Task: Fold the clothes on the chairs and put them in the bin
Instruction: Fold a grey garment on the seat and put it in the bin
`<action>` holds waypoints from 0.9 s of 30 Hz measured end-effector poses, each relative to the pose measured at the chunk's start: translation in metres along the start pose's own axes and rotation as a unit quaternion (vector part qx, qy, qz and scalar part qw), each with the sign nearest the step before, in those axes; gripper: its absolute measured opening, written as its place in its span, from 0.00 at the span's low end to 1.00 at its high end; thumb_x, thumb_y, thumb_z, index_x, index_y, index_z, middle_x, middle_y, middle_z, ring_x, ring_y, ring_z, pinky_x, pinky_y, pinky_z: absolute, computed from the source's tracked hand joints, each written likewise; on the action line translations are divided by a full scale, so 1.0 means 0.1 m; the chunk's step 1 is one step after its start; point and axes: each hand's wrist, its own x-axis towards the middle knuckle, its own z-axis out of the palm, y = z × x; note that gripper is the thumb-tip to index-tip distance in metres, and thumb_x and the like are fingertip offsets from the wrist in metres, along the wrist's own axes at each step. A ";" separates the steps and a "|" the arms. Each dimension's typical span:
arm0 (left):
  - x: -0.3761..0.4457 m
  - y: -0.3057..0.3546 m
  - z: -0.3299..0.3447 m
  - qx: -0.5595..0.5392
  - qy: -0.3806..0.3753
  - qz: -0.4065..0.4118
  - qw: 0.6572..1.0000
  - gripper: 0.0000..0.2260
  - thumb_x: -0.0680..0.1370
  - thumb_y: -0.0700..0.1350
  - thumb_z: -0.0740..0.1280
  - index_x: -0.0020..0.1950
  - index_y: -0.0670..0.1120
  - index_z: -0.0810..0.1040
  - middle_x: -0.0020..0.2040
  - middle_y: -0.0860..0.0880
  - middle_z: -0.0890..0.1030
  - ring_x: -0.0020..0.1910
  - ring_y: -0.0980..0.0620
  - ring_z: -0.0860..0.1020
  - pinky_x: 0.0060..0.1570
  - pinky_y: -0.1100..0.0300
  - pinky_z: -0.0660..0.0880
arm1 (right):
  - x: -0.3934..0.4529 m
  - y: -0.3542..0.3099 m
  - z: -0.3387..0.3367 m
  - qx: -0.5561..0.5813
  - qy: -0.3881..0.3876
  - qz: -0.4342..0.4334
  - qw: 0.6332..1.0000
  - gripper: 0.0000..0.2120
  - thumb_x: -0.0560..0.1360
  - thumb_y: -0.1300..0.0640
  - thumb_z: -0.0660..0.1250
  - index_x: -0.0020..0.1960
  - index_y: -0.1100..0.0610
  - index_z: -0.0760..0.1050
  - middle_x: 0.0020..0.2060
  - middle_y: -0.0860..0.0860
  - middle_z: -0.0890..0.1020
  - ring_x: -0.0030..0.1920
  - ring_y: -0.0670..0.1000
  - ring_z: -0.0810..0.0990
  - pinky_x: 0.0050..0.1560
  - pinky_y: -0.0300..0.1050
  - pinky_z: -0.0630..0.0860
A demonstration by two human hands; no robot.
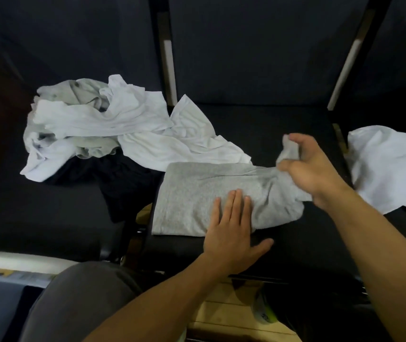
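**Head view: a grey garment being folded on the middle chair seat**

Head view, looking down on a row of dark chairs (258, 114). At the centre of the frame a grey garment (197, 193) lies partly folded on the middle seat, its left part flat and squared, its right end drawn up into a bunch. Left hand (231, 228), lower centre: fingers straight and together, palm down, pressing on the near edge of the grey garment, thumb spread out over the dark seat. Right hand (313, 166), centre right: raised above the seat, fingers and thumb curled round the bunched right end of the grey garment, a fold of cloth showing above the fingers. Upper left of the frame: a loose pile of clothes (93, 124), white and pale grey, with a dark piece (123, 183) under its near side; one white piece reaches down to touch the far edge of the grey garment. Right edge: a white cloth (389, 164) lies spread on the next seat, apart from the right hand. Bottom of the frame: the person's knee in grey cloth (78, 302) and a strip of wooden floor (226, 314).
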 end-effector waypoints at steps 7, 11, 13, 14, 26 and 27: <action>-0.09 -0.02 -0.16 -0.086 -0.050 -0.034 0.994 0.39 0.79 0.73 0.53 0.74 0.43 0.71 0.72 0.43 0.75 0.72 0.42 0.72 0.68 0.47 0.68 | -0.32 -0.63 0.59 0.172 -0.349 -0.058 0.919 0.17 0.82 0.56 0.64 0.69 0.46 0.74 0.57 0.51 0.85 0.55 0.54 0.85 0.58 0.52 0.82; -0.08 -0.04 -0.17 -0.110 -0.075 -0.023 0.991 0.45 0.74 0.76 0.44 0.73 0.43 0.71 0.68 0.43 0.77 0.67 0.43 0.75 0.63 0.46 0.74 | -0.07 -0.07 0.88 -0.079 -0.244 -0.160 0.953 0.14 0.83 0.57 0.62 0.63 0.43 0.80 0.62 0.36 0.80 0.65 0.38 0.75 0.71 0.46 0.71; -0.08 -0.04 -0.12 -0.108 -0.036 -0.004 0.994 0.43 0.75 0.75 0.43 0.67 0.43 0.77 0.60 0.43 0.82 0.61 0.43 0.80 0.58 0.46 0.77 | 0.03 0.19 0.96 -0.174 -0.265 -0.195 0.928 0.16 0.83 0.57 0.61 0.64 0.41 0.79 0.68 0.34 0.75 0.70 0.36 0.69 0.74 0.46 0.66; -0.09 -0.06 -0.08 -0.105 -0.010 0.005 0.994 0.42 0.76 0.74 0.43 0.65 0.43 0.78 0.59 0.43 0.83 0.60 0.44 0.80 0.57 0.46 0.78 | 0.08 0.30 1.00 -0.219 -0.277 -0.215 0.911 0.17 0.82 0.56 0.62 0.65 0.40 0.78 0.70 0.35 0.72 0.72 0.37 0.66 0.76 0.47 0.64; -0.50 -0.55 -0.90 -0.116 -0.193 0.127 0.966 0.30 0.79 0.67 0.63 0.71 0.48 0.75 0.68 0.46 0.77 0.67 0.47 0.73 0.67 0.53 0.70 | -0.05 0.39 1.00 -0.433 -0.180 -0.072 0.881 0.27 0.75 0.29 0.58 0.67 0.41 0.58 0.65 0.51 0.62 0.61 0.60 0.72 0.56 0.55 0.73; -0.53 -0.64 -1.02 -0.135 -0.187 0.082 0.969 0.24 0.79 0.68 0.62 0.63 0.51 0.80 0.61 0.49 0.81 0.60 0.50 0.78 0.57 0.56 0.74 | -0.07 0.38 0.97 -0.431 -0.175 -0.046 0.884 0.30 0.74 0.27 0.59 0.66 0.44 0.58 0.64 0.53 0.64 0.58 0.60 0.74 0.52 0.54 0.73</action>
